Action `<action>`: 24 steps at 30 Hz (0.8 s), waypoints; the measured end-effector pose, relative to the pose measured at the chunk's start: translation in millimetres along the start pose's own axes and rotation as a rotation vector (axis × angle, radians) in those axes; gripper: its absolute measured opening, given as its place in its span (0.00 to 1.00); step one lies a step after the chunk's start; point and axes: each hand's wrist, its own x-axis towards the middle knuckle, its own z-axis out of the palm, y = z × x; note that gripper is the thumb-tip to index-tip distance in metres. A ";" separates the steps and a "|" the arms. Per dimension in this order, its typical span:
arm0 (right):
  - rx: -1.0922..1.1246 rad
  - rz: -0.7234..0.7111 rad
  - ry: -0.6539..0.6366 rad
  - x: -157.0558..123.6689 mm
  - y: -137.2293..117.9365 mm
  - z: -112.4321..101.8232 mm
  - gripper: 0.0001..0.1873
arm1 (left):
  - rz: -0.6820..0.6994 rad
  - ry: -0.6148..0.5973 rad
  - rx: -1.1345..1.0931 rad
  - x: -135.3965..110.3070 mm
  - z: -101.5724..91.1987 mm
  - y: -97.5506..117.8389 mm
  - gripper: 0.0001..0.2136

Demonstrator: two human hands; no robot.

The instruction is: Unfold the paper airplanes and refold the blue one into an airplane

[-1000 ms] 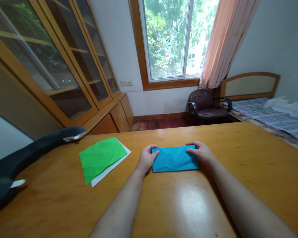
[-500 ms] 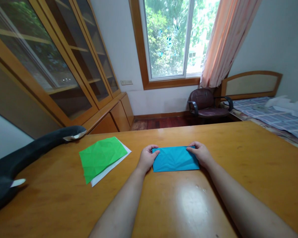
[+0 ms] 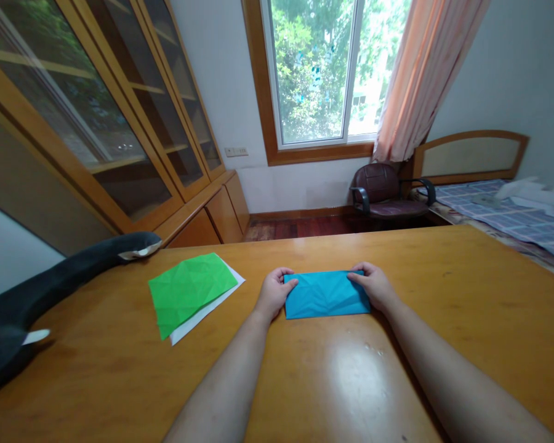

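A blue sheet of paper (image 3: 327,296), creased and folded into a long rectangle, lies just in front of me in the head view. My left hand (image 3: 274,294) grips its left end, thumb on top and fingers curled at the far corner. At the other end, my right hand (image 3: 373,287) pinches the far right corner, its thumb pressing on the upper face. The fingertips under the paper are hidden. To the left, apart from both hands, a crumpled green sheet of paper (image 3: 191,290) rests on a white sheet (image 3: 207,312).
The wooden table (image 3: 305,381) spreads under everything. A dark grey, long curved object (image 3: 60,283) with white patches lies along its left edge. Beyond stand a glass-fronted cabinet (image 3: 180,197), a maroon armchair (image 3: 383,191) and a bed (image 3: 512,206) at the right.
Both hands keep their hold on the blue paper, which looks the same. The whole view has shifted very slightly.
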 end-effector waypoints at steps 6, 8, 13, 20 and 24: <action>-0.024 -0.009 -0.008 1.0 1.5 0.1 0.18 | 0.000 -0.001 0.003 0.5 -0.2 0.6 0.19; -0.016 0.001 -0.008 1.3 1.9 0.2 0.18 | 0.000 0.001 0.004 0.6 -0.2 0.5 0.19; -0.020 0.004 -0.001 1.5 2.2 -0.1 0.18 | 0.007 0.010 0.016 0.1 0.2 0.8 0.17; -0.076 -0.015 0.004 2.5 4.3 0.4 0.17 | 0.037 0.024 0.077 1.9 -0.9 -1.8 0.15; -0.197 -0.080 0.014 8.8 12.8 1.6 0.18 | 0.081 0.073 0.276 2.5 0.4 0.1 0.10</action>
